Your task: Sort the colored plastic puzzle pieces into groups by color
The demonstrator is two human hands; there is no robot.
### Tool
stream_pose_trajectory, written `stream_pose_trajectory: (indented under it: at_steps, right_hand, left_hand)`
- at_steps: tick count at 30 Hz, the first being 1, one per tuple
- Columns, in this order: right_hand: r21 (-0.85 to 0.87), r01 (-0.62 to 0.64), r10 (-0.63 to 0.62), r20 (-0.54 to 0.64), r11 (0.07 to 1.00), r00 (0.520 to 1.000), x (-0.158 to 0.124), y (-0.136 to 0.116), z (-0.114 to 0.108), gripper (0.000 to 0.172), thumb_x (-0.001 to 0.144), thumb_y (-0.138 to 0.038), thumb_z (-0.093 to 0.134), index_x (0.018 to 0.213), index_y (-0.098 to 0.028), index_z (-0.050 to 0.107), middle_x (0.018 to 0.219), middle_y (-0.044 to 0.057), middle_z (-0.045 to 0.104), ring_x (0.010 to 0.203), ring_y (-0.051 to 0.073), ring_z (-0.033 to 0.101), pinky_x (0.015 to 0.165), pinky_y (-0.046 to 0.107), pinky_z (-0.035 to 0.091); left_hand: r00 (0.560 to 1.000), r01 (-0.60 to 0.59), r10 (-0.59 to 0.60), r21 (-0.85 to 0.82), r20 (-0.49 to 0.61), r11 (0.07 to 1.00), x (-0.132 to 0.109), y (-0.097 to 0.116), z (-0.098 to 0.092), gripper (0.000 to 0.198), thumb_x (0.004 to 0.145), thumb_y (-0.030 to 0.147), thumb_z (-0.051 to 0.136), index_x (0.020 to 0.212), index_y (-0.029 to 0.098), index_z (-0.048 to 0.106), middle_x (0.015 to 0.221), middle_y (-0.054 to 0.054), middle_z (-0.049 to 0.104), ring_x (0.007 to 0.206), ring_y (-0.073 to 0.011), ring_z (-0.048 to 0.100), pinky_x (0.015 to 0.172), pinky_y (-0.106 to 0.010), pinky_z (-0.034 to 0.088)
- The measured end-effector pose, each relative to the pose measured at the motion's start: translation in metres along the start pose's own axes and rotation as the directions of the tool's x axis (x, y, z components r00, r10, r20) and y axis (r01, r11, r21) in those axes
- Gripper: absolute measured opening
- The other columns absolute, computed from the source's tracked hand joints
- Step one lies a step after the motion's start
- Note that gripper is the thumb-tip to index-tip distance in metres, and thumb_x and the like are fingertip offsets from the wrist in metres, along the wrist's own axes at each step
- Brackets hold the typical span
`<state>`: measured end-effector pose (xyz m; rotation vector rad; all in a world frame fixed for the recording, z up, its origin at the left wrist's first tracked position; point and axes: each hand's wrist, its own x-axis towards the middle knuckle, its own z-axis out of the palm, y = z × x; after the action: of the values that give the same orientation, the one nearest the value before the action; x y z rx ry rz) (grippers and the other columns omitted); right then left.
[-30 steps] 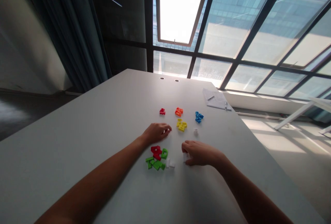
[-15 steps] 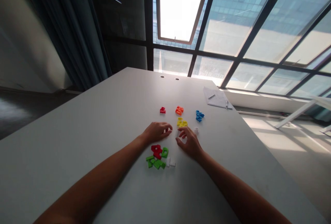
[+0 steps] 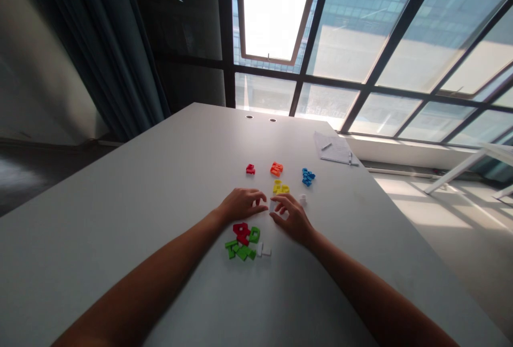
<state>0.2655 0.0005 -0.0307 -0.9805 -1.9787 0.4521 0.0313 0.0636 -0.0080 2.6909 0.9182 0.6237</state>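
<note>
My right hand (image 3: 293, 217) pinches a small white plastic piece (image 3: 272, 206) between thumb and fingers, just above or on the table. My left hand (image 3: 242, 204) faces it from the left, thumb and fingers apart, with nothing visible in them. Its fingertips come close to the white piece; I cannot tell whether they touch it. Yellow pieces (image 3: 280, 187) lie just beyond my right fingers. Nearer to me, between the forearms, are red pieces (image 3: 241, 233), green pieces (image 3: 242, 252) and two loose white pieces (image 3: 263, 251).
Farther back on the white table (image 3: 192, 149) lie small groups of red pieces (image 3: 250, 169), orange pieces (image 3: 276, 169) and blue pieces (image 3: 308, 176). Another white piece (image 3: 303, 199) sits beside my right hand. Paper with pens (image 3: 335, 148) lies at the far right edge.
My right hand has shifted slightly left with the white piece, narrowing the gap to my left hand. The left thumb has stretched out a little. The camera view has moved slightly.
</note>
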Motion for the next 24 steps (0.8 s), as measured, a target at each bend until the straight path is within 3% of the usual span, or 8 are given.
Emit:
stream_pose_trajectory:
  at_steps: [13,17,24]
  right_hand:
    - [0.066,-0.061,0.062,-0.009,0.996,0.998,0.008,-0.002,-0.01,0.037,0.085,-0.029,0.074,0.121,-0.021,0.069,0.1,0.007,0.064,0.075,0.015,0.064,0.065,0.03,0.059]
    - [0.123,-0.12,0.127,-0.048,0.985,0.991,0.009,0.0,-0.012,0.039,0.084,-0.032,0.076,0.119,-0.019,0.065,0.095,0.006,0.068,0.069,0.014,0.066,0.064,0.031,0.06]
    - [0.269,-0.136,0.163,-0.08,0.953,0.983,0.019,-0.004,-0.023,0.056,0.082,-0.042,0.078,0.128,-0.023,0.052,0.108,0.008,0.071,0.074,0.015,0.069,0.064,0.03,0.061]
  left_hand:
    - [0.999,0.045,-0.045,0.007,0.008,0.999,0.001,-0.001,0.001,0.025,0.099,0.044,0.056,0.096,0.025,0.074,0.088,0.002,0.072,0.069,-0.0114,0.064,0.066,-0.023,0.04]
    - [0.999,0.046,-0.046,0.001,0.012,0.999,0.001,0.0,0.001,0.025,0.098,0.042,0.057,0.095,0.024,0.074,0.088,0.001,0.072,0.069,-0.0114,0.063,0.066,-0.023,0.041]
    - [0.998,0.064,-0.064,-0.011,0.016,0.998,0.001,0.001,0.0,0.024,0.098,0.041,0.057,0.095,0.025,0.074,0.087,0.001,0.072,0.067,-0.0104,0.063,0.065,-0.022,0.04]
